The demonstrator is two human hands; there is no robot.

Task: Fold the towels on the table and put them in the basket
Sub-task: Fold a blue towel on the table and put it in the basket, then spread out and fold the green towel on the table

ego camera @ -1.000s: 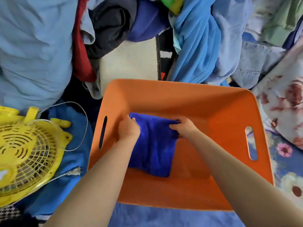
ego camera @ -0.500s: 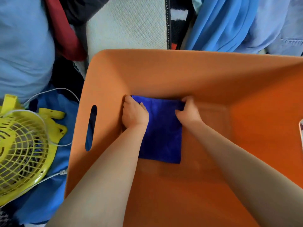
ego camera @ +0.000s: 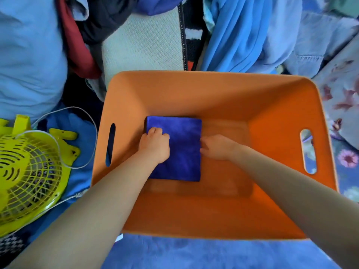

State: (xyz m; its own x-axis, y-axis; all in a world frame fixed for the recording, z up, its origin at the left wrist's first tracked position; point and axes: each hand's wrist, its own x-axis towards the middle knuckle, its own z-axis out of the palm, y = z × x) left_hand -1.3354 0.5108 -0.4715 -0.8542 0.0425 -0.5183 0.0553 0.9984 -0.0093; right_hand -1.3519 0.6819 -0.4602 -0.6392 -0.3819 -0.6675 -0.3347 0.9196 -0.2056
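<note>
Blue towel (ego camera: 180, 150): folded to a flat rectangle, lying on the floor of the orange basket (ego camera: 213, 90), toward its left wall. Your left hand (ego camera: 154, 145): resting on the towel's left half, fingers curled with the knuckles down on the cloth; whether they pinch the fabric cannot be told. Your right hand (ego camera: 217, 147): at the towel's right edge, fingers loose, touching the edge. Beside the basket, left: yellow fan (ego camera: 29, 171) with a white cord (ego camera: 85, 121). Behind: heaped clothes (ego camera: 242, 32).
</note>
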